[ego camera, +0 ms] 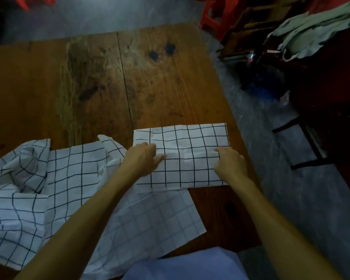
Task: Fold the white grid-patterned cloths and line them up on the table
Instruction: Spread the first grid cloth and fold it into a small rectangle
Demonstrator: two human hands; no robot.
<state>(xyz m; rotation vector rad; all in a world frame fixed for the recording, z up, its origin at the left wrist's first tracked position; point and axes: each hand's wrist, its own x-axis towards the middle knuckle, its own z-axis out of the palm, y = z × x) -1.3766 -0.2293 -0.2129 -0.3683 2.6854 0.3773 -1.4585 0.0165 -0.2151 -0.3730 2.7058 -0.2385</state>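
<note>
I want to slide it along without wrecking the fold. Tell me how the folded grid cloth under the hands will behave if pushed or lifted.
The folded cloth looks thin and limp, so lifted by one edge it would probably droop and unfold. It lies partly on a spread cloth, so a push may drag that along. It likely weighs little; flat hands, left hand and right hand, should steer it.

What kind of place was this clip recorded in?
Probably a plain workroom or storage room, not a tidy home: a worn wooden table on a bare grey concrete floor, red plastic stools behind it, and clothes heaped on dark furniture at right.
</note>
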